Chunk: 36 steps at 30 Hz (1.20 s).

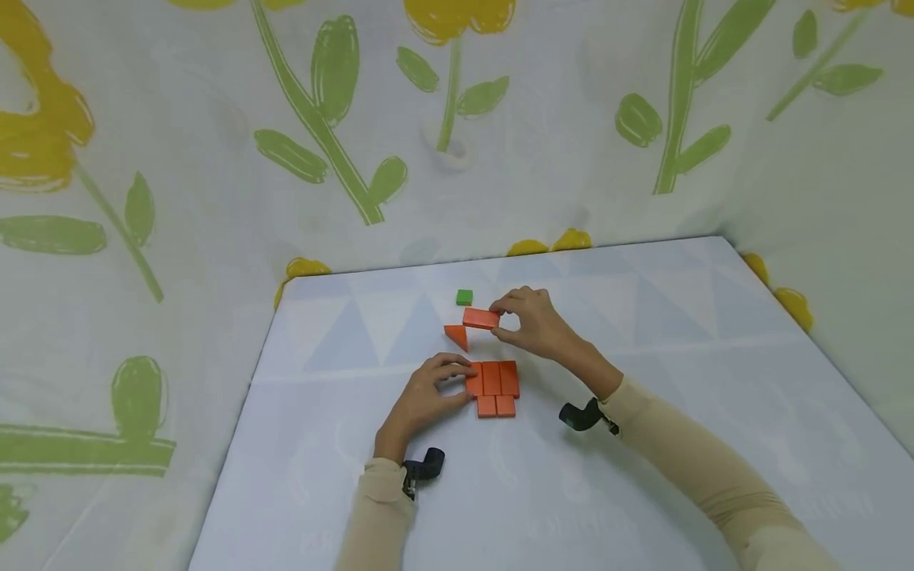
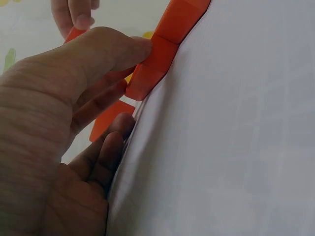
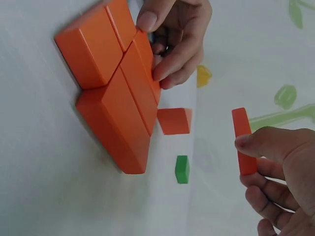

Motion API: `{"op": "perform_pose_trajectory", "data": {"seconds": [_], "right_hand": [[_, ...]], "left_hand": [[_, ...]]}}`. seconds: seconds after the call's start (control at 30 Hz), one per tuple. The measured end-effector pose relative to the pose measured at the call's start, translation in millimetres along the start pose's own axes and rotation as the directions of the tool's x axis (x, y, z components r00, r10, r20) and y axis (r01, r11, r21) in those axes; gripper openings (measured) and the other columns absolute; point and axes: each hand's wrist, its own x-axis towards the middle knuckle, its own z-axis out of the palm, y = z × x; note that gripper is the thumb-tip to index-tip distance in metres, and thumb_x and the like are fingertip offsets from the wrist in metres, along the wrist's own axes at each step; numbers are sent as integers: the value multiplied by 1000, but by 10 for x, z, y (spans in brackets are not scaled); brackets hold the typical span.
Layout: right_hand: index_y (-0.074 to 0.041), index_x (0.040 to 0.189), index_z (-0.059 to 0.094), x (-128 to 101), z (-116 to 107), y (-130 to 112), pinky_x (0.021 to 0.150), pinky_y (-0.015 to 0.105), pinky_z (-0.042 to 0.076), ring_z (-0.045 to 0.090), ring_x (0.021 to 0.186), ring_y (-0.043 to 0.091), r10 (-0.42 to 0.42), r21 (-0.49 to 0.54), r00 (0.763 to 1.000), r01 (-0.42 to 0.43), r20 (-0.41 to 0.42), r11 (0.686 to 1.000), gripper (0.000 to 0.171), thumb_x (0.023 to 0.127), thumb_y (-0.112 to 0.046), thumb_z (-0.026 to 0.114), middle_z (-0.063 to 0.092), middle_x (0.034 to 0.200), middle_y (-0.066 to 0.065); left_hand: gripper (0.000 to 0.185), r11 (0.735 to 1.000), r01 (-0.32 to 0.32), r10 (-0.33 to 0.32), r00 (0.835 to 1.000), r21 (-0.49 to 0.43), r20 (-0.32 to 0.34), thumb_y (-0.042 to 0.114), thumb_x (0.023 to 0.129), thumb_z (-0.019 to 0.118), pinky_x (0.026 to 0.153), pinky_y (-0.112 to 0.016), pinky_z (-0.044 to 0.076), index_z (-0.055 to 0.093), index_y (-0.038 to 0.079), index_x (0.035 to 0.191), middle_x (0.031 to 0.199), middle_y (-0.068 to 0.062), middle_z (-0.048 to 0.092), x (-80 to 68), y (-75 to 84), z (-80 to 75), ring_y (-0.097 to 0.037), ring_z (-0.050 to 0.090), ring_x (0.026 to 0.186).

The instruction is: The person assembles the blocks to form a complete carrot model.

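Note:
Three long orange blocks (image 1: pixel 491 379) lie side by side on the table, with two shorter orange blocks (image 1: pixel 496 407) against their near ends. My left hand (image 1: pixel 426 400) pinches the leftmost long block (image 1: pixel 474 383) between thumb and fingers at its two ends. Beyond the group, my right hand (image 1: pixel 537 323) holds another orange rectangular block (image 1: pixel 481 319) by one end. In the right wrist view this held block (image 3: pixel 241 120) is raised off the table. An orange triangular block (image 1: pixel 458 337) lies between the held block and the group.
A small green block (image 1: pixel 464 297) sits farther back, beyond the held block. The white table (image 1: pixel 343 444) has pale blue triangles along its far side. Flower-patterned cloth (image 1: pixel 214 119) stands behind and beside it. Each wrist carries a small black camera (image 1: pixel 581 415).

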Motion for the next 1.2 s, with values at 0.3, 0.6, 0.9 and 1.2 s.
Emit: {"op": "perform_pose_trajectory", "data": {"seconds": [0.3,0.6,0.9,1.2], "right_hand": [[-9,113,73,-307,-74,-117,97,53,34,58,108,23,-54,36,998,54,-16,998,33,83,-19,83,70,108,3],[-10,111,74,-607,-42,-86,91,46,35,58,107,20,-76,53,997,77,-20,996,33,81,-17,85,69,108,1],[-12,113,74,-861,14,-159,95,48,36,57,110,21,-103,63,995,104,-14,993,34,81,-21,84,68,109,0],[-15,113,74,-1066,107,-216,91,41,39,58,106,17,-141,12,990,141,-1,990,32,82,-21,81,68,108,-3]], "left_hand": [[32,1000,14,-14,1000,1,-2,25,87,77,105,-44,43,73,25,119,130,12,55,-8,25,-11,-12,50,124],[33,999,6,-6,1000,-33,1,24,87,79,103,-45,44,73,21,119,131,9,57,1,36,1,-17,53,123],[33,1000,-16,16,1000,-19,-14,25,87,80,103,-44,45,73,23,119,130,8,57,7,33,11,-16,54,122],[33,1000,-28,28,1000,-15,-6,24,88,79,103,-43,45,73,20,120,131,8,57,20,32,17,-15,53,122]]}}
